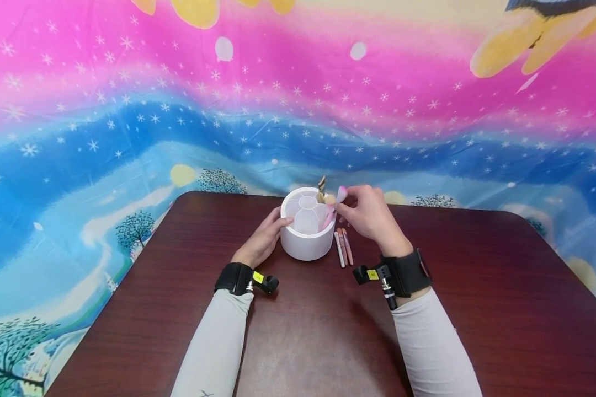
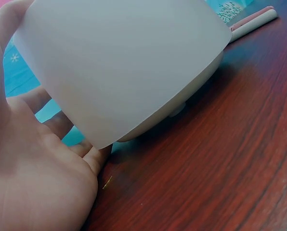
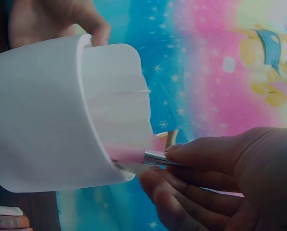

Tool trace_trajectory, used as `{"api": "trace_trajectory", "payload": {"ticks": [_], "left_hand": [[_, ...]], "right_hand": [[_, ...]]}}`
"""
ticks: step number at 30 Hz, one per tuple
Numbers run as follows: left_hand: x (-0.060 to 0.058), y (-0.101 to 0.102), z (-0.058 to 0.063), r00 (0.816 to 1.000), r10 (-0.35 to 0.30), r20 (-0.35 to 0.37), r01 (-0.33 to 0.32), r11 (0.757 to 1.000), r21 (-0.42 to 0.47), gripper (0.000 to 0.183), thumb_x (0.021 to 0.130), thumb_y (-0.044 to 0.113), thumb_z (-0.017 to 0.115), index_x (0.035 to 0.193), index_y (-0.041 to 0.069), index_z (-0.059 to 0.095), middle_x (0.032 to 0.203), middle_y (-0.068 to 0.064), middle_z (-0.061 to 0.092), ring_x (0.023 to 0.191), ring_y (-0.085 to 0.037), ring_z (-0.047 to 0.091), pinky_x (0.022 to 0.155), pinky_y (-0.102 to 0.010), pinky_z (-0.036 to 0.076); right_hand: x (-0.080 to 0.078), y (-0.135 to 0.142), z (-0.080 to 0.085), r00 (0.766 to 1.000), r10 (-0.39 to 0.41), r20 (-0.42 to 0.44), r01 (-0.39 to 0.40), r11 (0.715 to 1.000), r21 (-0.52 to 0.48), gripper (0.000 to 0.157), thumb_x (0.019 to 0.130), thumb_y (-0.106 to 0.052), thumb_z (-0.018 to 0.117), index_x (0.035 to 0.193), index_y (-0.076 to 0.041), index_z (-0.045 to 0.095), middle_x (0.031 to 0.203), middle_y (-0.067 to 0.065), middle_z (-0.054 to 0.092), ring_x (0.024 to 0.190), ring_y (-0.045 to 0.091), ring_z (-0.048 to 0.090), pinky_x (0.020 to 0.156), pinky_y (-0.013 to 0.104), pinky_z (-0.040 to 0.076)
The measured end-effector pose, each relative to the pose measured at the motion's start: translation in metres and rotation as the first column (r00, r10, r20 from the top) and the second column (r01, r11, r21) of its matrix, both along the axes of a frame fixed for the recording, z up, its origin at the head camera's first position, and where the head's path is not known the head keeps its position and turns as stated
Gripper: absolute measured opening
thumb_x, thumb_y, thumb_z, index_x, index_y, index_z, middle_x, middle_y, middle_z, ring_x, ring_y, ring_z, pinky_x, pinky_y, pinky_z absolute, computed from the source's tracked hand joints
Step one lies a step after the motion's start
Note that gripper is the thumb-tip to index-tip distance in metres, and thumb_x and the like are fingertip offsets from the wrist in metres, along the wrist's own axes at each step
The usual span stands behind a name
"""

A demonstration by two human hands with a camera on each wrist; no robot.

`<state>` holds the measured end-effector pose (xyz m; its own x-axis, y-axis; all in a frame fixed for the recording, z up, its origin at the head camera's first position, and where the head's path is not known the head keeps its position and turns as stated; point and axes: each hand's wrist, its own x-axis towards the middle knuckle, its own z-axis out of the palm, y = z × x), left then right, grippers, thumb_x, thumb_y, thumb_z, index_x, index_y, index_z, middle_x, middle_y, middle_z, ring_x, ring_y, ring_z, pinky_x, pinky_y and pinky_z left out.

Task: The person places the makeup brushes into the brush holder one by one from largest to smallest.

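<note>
Clearly, the right grip pinches 1 pink brush; the left grip clasps the white organizer.

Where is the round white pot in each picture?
Head: the white pot is near the middle.
Left wrist: its side fills the upper middle, cut off by the top edge.
Right wrist: left half, its opening facing right.
Shared landmark: the left hand, holding the pot in all three.

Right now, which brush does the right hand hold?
The pink-handled brush, its handle angled into the white holder: the right hand pinches its silver collar; the brown-tipped brush stands ungripped.
</note>
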<state>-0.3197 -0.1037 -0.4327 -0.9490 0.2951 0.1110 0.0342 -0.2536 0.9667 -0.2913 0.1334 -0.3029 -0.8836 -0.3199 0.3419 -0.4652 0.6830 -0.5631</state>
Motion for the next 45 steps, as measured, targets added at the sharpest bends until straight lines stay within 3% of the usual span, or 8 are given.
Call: {"api": "trace_trajectory", "payload": {"ticks": [11, 23, 38, 45], "left_hand": [[-0.001, 0.000, -0.001, 1.000, 0.008, 0.001, -0.008, 1.000, -0.001, 0.059, 0.086, 0.032, 0.062, 0.138, 0.018, 0.037, 0.139, -0.003, 0.037, 0.127, -0.012, 0.032, 0.109, -0.038, 0.018], [0.000, 0.000, 0.000, 1.000, 0.002, 0.001, -0.002, 1.000, -0.011, 0.058, 0.088, 0.029, 0.060, 0.139, 0.017, 0.036, 0.139, -0.003, 0.037, 0.127, -0.013, 0.031, 0.110, -0.038, 0.017], [0.000, -0.001, 0.001, 1.000, -0.001, 0.018, 0.002, 1.000, -0.028, 0.065, 0.086, 0.032, 0.062, 0.142, 0.020, 0.031, 0.142, -0.001, 0.032, 0.129, -0.011, 0.028, 0.110, -0.039, 0.016], [0.000, 0.000, 0.001, 1.000, -0.010, -0.003, 0.010, 1.000, -0.010, 0.063, 0.085, 0.032, 0.062, 0.140, 0.019, 0.034, 0.142, -0.003, 0.033, 0.129, -0.012, 0.029, 0.110, -0.039, 0.016]], "right_hand": [[-0.004, -0.002, -0.008, 1.000, -0.010, -0.011, 0.010, 0.998, 0.056, 0.010, 0.082, -0.019, 0.069, 0.076, -0.013, 0.066, 0.068, 0.000, 0.063, 0.061, 0.013, 0.055, 0.058, 0.032, 0.047], [0.000, 0.001, 0.000, 1.000, -0.016, 0.018, 0.016, 0.999, 0.029, 0.015, 0.084, -0.027, 0.070, 0.083, -0.012, 0.069, 0.073, 0.001, 0.064, 0.063, 0.012, 0.057, 0.059, 0.034, 0.048], [-0.001, 0.017, 0.007, 0.999, -0.040, 0.000, 0.040, 0.999, 0.025, 0.023, 0.092, -0.032, 0.058, 0.083, -0.013, 0.068, 0.066, 0.004, 0.062, 0.057, 0.015, 0.056, 0.055, 0.036, 0.044], [-0.010, 0.025, -0.004, 0.994, -0.064, 0.088, 0.056, 0.994, 0.089, 0.016, 0.091, -0.024, 0.059, 0.085, -0.011, 0.067, 0.068, 0.004, 0.062, 0.059, 0.017, 0.056, 0.058, 0.036, 0.045]]}}
